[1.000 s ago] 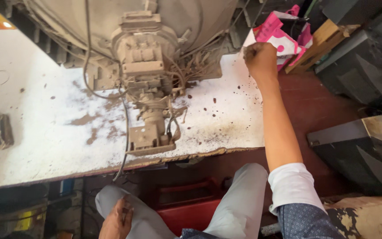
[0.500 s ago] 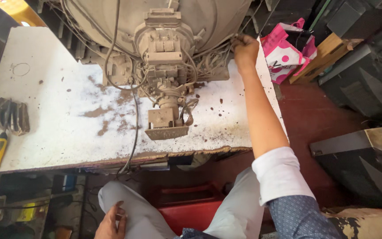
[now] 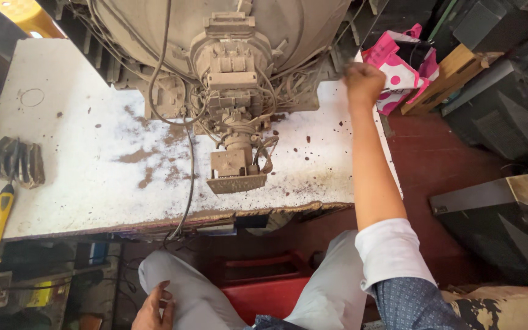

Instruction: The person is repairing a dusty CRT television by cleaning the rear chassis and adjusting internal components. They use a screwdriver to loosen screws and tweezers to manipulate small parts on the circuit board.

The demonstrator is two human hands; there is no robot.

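— Head view. Hands?

— My right hand point(image 3: 363, 82), at one o'clock, is clenched beside the dusty picture tube point(image 3: 227, 36) on the white table point(image 3: 62, 183); I cannot tell whether it grips anything. My left hand point(image 3: 154, 308) rests loose on my knee, at seven o'clock.

— Progress?

— Judging by the brown debris point(image 3: 154, 165) scattered about and the neck board point(image 3: 238, 174) attached, much remains.
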